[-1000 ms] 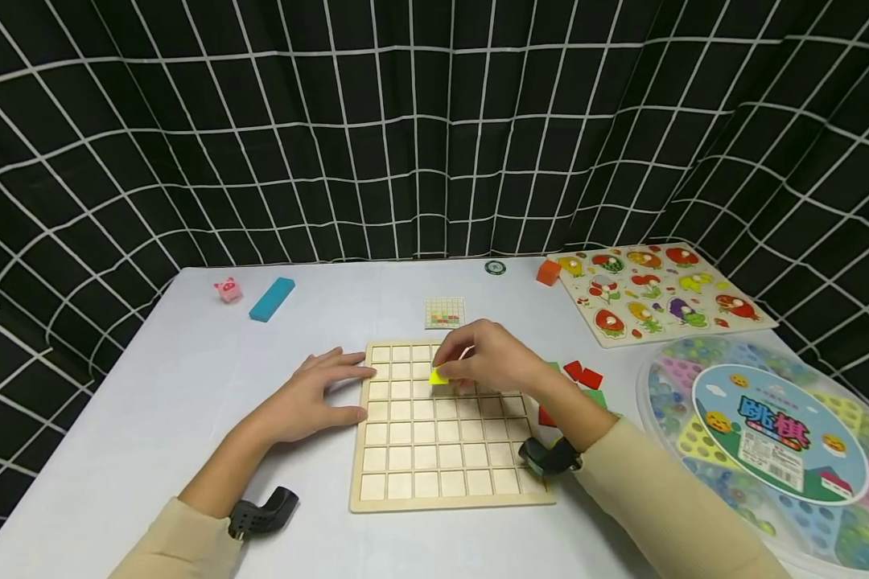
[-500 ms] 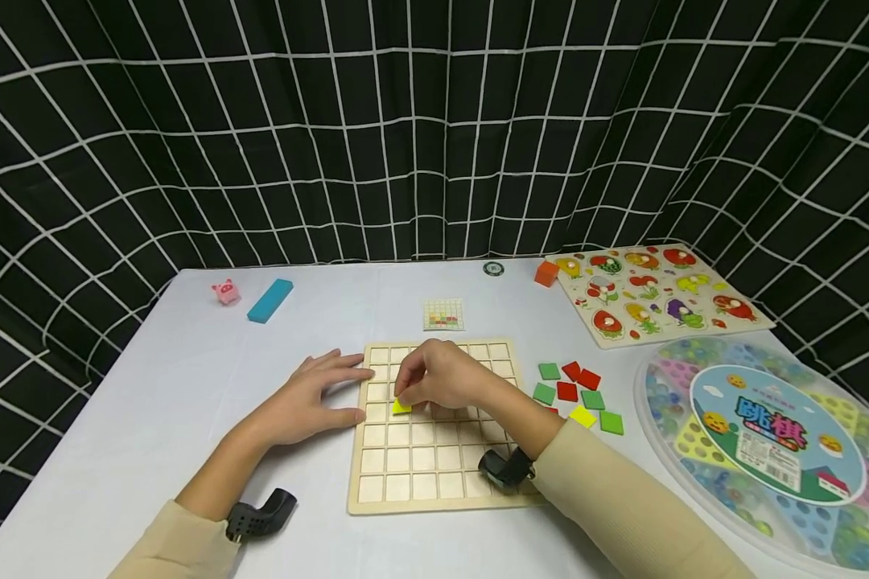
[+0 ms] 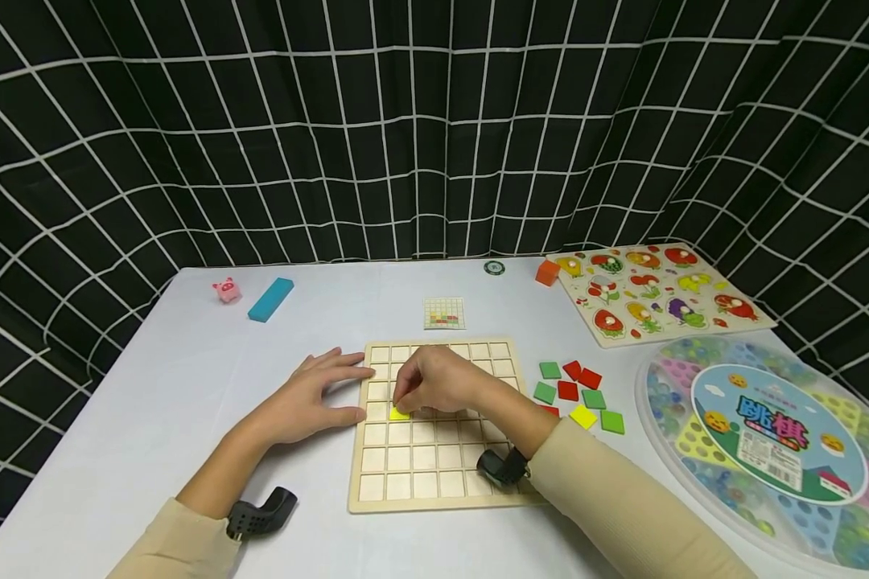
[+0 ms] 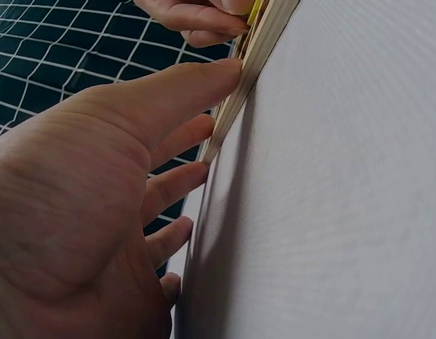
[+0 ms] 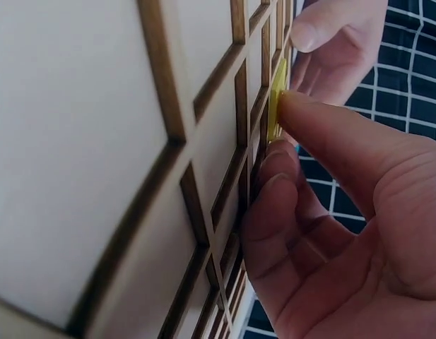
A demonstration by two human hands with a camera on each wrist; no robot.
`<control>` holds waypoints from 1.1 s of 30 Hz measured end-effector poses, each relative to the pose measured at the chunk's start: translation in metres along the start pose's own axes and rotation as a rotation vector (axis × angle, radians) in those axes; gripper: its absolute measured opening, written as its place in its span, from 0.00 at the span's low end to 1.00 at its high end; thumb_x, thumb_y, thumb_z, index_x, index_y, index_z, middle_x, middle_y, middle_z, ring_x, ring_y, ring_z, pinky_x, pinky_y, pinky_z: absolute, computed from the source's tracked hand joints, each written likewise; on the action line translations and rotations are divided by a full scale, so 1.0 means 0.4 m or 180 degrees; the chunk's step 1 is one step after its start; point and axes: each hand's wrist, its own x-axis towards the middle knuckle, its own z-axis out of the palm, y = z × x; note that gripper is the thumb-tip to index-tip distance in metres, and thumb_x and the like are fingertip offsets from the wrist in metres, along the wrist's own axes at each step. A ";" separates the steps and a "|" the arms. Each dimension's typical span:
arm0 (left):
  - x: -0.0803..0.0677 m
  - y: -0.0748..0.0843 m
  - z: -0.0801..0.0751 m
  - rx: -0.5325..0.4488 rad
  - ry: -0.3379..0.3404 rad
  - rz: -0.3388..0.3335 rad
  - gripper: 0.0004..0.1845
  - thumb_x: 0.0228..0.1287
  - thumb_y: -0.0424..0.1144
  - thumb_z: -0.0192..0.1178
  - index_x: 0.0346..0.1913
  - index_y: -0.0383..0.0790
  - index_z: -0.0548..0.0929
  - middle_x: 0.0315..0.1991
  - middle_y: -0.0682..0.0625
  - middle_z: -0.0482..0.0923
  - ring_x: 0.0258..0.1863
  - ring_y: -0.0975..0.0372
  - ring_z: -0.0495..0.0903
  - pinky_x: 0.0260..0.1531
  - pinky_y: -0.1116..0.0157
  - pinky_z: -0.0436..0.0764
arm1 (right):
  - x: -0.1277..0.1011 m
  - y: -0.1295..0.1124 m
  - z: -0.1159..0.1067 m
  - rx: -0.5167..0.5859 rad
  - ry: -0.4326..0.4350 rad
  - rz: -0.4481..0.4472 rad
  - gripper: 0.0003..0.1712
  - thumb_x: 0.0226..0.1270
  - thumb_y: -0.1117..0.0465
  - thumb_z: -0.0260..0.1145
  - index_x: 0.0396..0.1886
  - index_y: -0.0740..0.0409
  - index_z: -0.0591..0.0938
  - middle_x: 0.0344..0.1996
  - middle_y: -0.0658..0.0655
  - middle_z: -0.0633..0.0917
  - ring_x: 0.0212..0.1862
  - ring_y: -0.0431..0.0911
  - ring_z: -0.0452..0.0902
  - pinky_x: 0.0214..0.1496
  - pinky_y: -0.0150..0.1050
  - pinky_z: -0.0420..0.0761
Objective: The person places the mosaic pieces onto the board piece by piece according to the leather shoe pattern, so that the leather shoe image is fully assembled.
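One tile (image 3: 399, 413), tilted a moment ago, now lies about level in the board's (image 3: 405, 508) grid, 9 o'clock of centre; seating looks nearly done. Right hand (image 3: 434, 379) curled, pinching it, thumb against it. Left hand (image 3: 302, 404) relaxed, fingers spread, touching board edge, 9 to 10 o'clock. Loose tiles (image 3: 568, 391) off-board, 3 o'clock.

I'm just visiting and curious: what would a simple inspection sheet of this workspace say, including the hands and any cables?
Surface: white table.
Job's things: grid board; yellow tile at it, full seating unclear; loose tiles, red, green and yellow, to its right; card beyond.
Clutter: pig, blue block, chip, orange block, puzzle, marble box.
Left hand: touches the board's left edge.
Right hand: pinches the yellow tile.
Cables: nothing seen.
Surroundings: black curtain with white lines.
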 end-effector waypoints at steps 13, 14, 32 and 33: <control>0.010 0.007 0.006 0.0028 0.0010 0.0039 0.31 0.63 0.50 0.72 0.68 0.48 0.81 0.77 0.42 0.68 0.81 0.38 0.52 0.78 0.35 0.42 | -0.075 0.014 -0.095 0.0236 -0.0205 -0.0118 0.07 0.62 0.67 0.74 0.37 0.53 0.92 0.29 0.47 0.87 0.33 0.41 0.82 0.38 0.34 0.79; 0.011 0.007 0.007 0.0036 0.0012 0.0035 0.31 0.63 0.50 0.72 0.68 0.48 0.81 0.77 0.43 0.68 0.81 0.38 0.52 0.78 0.35 0.43 | -0.087 0.018 -0.107 0.0263 -0.0212 -0.0119 0.07 0.62 0.67 0.75 0.38 0.53 0.92 0.30 0.47 0.87 0.33 0.42 0.82 0.39 0.35 0.80; -0.003 -0.003 0.005 0.0003 0.0032 0.0017 0.32 0.62 0.50 0.73 0.68 0.47 0.81 0.77 0.42 0.68 0.81 0.38 0.53 0.78 0.35 0.41 | -0.336 0.151 -0.207 0.0174 -0.0328 0.0076 0.06 0.62 0.65 0.75 0.39 0.54 0.91 0.35 0.50 0.89 0.38 0.43 0.81 0.39 0.34 0.84; -0.003 -0.003 0.005 -0.0005 0.0038 0.0026 0.31 0.62 0.49 0.73 0.68 0.47 0.81 0.77 0.41 0.68 0.80 0.37 0.53 0.78 0.35 0.41 | -0.346 0.157 -0.208 0.0150 -0.0334 0.0113 0.07 0.62 0.65 0.76 0.39 0.53 0.91 0.35 0.49 0.89 0.38 0.43 0.81 0.40 0.33 0.83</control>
